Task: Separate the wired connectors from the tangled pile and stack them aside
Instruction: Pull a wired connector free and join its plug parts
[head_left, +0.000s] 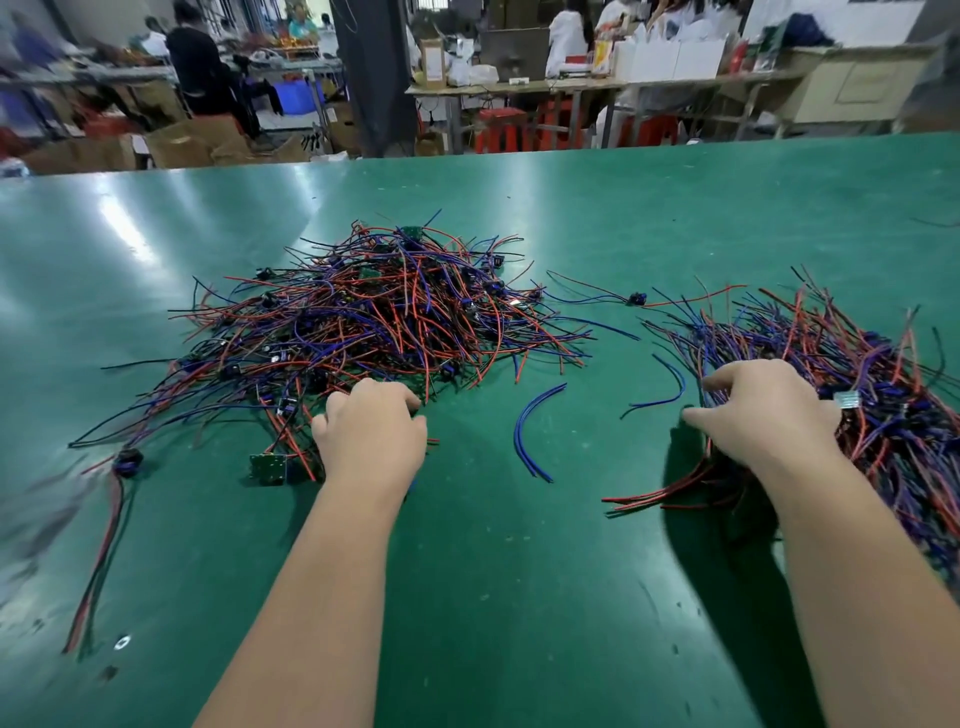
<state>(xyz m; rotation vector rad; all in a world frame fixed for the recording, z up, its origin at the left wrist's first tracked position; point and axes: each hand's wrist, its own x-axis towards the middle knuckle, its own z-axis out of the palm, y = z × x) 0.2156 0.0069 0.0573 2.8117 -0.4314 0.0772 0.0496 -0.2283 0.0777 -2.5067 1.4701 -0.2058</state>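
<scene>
1. The room is a busy workshop. Cardboard boxes (192, 140) sit on the floor at the back left, people work at cluttered benches, and red stools (501, 130) stand under a bench further right.
2. The green table (493, 597) is glossy and scuffed, with glare at its left.
3. At the far left, a stray connector (127, 461) lies apart, trailing red and black wires toward the near edge.
4. The tangled pile (374, 322) sits left of centre. It is still large, a knot of red, blue and black wires with dark connectors through it.
5. The left hand (371, 436) is at the pile's near edge with its knuckles up and fingers bent down. The fingertips are hidden, so I cannot tell whether it pinches a wire.
6. A few loose blue wires (535, 431) lie between the hands, and a single connector (635, 299) lies between the two heaps.
7. The right hand (763, 415) rests on the near left edge of the sorted stack (857, 395), fingers bent over the wires and thumb stuck out. I cannot tell whether it holds any.
8. My judgement is that the task is roughly half done. The stack is sizeable, but about as much remains tangled.
</scene>
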